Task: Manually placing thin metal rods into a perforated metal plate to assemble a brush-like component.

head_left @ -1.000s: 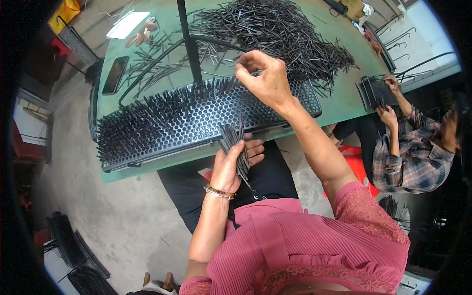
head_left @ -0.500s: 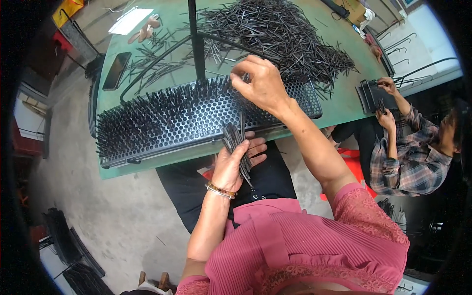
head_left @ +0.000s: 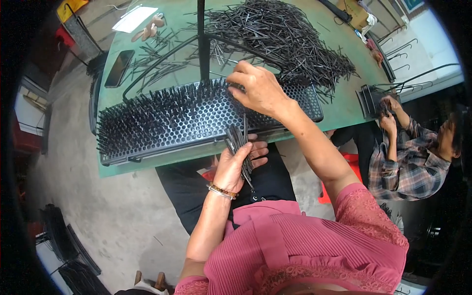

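My left hand (head_left: 231,169) is closed round a bundle of thin black rods (head_left: 242,142), held below the front edge of a perforated black tray (head_left: 209,118). Many black rods (head_left: 147,110) stand upright in the tray's holes, densely on the left and along the back. Over the tray's right half, my right hand (head_left: 258,91) has its fingers curled in a pinch beside the rearmost standing rods. Whatever lies between those fingertips is hidden.
A large heap of loose black rods (head_left: 275,34) covers the back of the green table (head_left: 339,105). A black metal post (head_left: 203,49) with slanting braces rises behind the tray. A phone (head_left: 119,69) lies at left. At right, a co-worker in a plaid shirt (head_left: 408,169) handles small dark pieces.
My right hand has shifted slightly left and down toward the standing rods, its fingers lower over the tray. My left hand stays nearly in place with the bundle. The co-worker's hands have come closer together.
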Action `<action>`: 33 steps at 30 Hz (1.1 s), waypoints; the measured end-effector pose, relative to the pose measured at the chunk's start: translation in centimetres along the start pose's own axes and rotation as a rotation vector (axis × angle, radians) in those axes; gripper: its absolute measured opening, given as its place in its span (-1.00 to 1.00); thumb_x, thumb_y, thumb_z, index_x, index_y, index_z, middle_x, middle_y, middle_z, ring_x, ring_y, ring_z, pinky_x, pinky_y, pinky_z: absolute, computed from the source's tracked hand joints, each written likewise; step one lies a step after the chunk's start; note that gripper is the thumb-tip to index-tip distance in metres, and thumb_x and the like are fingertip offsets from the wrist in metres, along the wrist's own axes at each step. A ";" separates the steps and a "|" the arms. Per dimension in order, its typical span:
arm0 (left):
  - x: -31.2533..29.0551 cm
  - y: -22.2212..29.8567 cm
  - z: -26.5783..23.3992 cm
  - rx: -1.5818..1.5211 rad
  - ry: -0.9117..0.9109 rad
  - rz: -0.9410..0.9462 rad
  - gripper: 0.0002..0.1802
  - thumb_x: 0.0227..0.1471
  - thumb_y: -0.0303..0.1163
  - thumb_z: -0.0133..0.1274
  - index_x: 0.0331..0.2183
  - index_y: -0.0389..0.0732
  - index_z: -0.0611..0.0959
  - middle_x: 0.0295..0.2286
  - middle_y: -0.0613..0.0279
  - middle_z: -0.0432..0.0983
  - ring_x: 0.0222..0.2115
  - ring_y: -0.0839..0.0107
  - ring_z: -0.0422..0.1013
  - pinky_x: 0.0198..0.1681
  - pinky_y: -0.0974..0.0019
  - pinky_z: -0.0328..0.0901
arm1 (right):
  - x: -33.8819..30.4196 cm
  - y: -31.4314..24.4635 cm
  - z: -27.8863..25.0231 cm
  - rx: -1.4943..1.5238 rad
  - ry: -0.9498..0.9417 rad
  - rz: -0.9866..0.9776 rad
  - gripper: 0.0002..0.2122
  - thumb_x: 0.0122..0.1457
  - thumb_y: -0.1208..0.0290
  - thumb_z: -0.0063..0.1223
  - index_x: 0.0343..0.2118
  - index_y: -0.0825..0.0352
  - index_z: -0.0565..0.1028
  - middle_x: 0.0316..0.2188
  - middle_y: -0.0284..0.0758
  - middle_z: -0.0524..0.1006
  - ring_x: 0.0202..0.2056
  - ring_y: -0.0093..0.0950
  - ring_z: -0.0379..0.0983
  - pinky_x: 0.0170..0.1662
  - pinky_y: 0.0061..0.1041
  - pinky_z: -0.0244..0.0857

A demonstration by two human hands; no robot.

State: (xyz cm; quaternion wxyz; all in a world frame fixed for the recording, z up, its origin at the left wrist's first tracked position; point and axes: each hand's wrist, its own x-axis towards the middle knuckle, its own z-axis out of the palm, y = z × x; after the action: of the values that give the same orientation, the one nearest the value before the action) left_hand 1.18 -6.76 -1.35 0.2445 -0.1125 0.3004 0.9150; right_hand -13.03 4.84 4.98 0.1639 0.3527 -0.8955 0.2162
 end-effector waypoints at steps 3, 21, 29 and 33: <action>0.0 -0.1 -0.1 -0.006 -0.002 0.000 -0.67 0.10 -0.40 -0.07 -0.09 -0.31 0.41 -0.24 0.00 0.48 -0.25 0.24 0.46 -0.21 0.18 0.42 | 0.4 0.2 0.3 -0.037 0.004 -0.050 -0.87 -0.09 0.48 0.14 -0.43 0.34 0.52 -0.39 -0.28 0.43 -0.41 -0.25 0.45 -0.34 -0.34 0.34; -0.2 0.3 0.0 0.006 0.001 0.003 -0.64 0.11 -0.39 -0.10 -0.05 -0.29 0.38 -0.22 -0.06 0.47 -0.25 0.24 0.46 -0.25 0.22 0.43 | 1.7 0.0 -0.7 -0.032 -0.048 -0.083 -0.88 -0.09 0.49 0.05 -0.45 0.38 0.50 -0.46 -0.26 0.43 -0.44 -0.24 0.42 -0.34 -0.36 0.32; -0.6 1.3 1.3 0.005 0.016 0.158 -0.66 0.18 -0.36 -0.19 -0.05 -0.33 0.33 -0.23 -0.07 0.46 -0.27 0.27 0.45 -0.28 0.25 0.44 | -1.0 -1.1 -2.7 0.400 -0.244 0.170 -0.78 0.01 0.33 0.14 -0.42 0.42 0.56 -0.52 -0.27 0.50 -0.51 -0.51 0.39 -0.45 -0.55 0.27; -0.3 1.2 1.3 0.021 0.011 0.189 -0.66 0.17 -0.35 -0.17 -0.06 -0.32 0.33 -0.24 -0.06 0.46 -0.27 0.29 0.45 -0.29 0.27 0.44 | -1.8 -2.0 -2.9 0.741 -0.364 0.465 -0.72 0.02 0.28 0.14 -0.40 0.47 0.56 -0.62 -0.29 0.53 -0.58 -0.66 0.36 -0.49 -0.58 0.27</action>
State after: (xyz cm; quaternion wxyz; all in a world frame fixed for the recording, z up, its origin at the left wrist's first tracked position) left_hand 0.70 -6.93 0.43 0.1567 -0.0864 0.3205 0.9302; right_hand -9.93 5.96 7.19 -0.1852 0.2099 -0.8275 0.4867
